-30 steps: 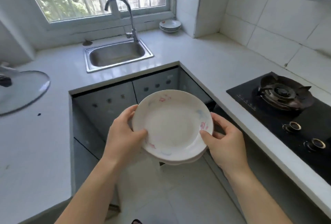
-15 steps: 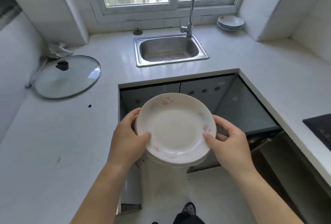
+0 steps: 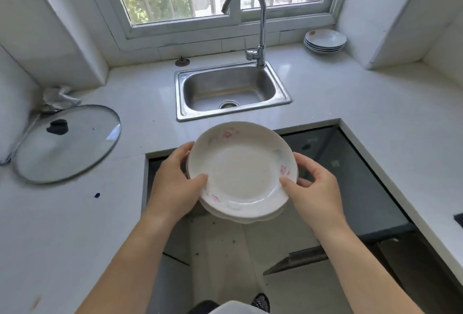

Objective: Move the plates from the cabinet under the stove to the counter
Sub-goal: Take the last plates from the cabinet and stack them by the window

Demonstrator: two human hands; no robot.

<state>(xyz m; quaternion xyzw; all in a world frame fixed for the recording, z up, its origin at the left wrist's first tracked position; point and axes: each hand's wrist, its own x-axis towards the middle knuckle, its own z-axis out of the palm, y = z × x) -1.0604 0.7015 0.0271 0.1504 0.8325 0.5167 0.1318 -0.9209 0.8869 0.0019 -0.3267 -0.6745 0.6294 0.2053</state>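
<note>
White counter (image 3: 75, 226), sink (image 3: 200, 88) | plates (image 3: 240, 173) face-up, round, nearly level | left hand (image 3: 172, 185), right hand (image 3: 318, 188) grip opposite rims

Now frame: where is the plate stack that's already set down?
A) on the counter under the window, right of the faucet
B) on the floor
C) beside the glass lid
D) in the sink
A: the set-down plate stack rests on the counter below the window, right of the faucet and behind the sink. The glass lid lies far to the left.
</note>
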